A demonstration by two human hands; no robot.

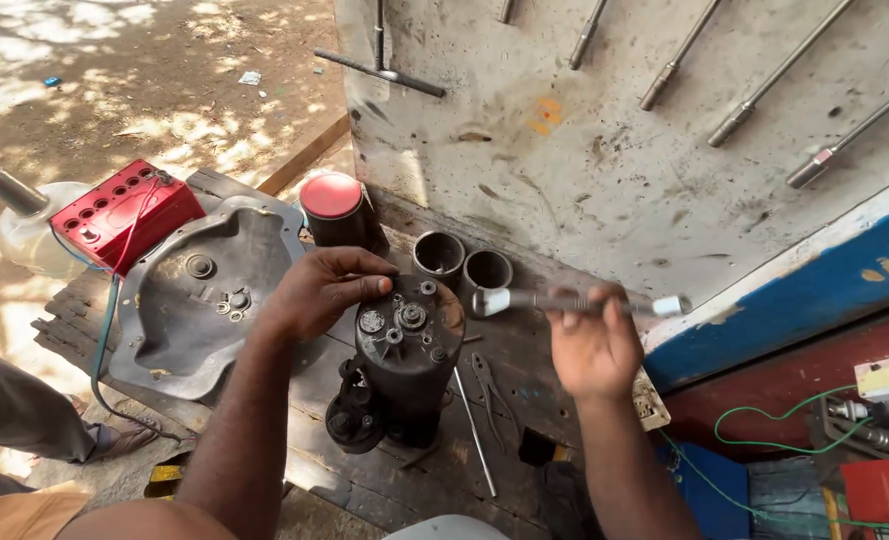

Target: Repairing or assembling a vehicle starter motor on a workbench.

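Two bare hands at work over a wooden bench [525,350], items listed from largest to smallest.

1. Pale, stained wall panel [585,160], upper right of the frame, hung with long metal rods.
2. Grey metal cover plate [200,300], left of centre, lying dished side up with a few small washers in it.
3. Black motor housing [405,370], centre of the frame, standing upright on the bench; its top face carries studs and a small central gear.
4. Red battery [125,215], upper left, wires trailing from it.
5. Red-capped black canister [337,210], above centre, just behind the housing.
6. Left hand [320,290], curled over the housing's top rim, fingertips gripping the rim to steady it.
7. Right hand [593,350], right of centre, closed around a white-tipped slim tool [575,302] held level, its head just right of the housing top.
8. Two dark metal cups [463,262], side by side behind the housing.
9. Pliers [490,385] and a thin rod, lying on the bench right of the housing.

Handling note, as a judgement: keeping the left-hand grip firm and the tool square to the fastener should prevent slipping or tipping the housing.
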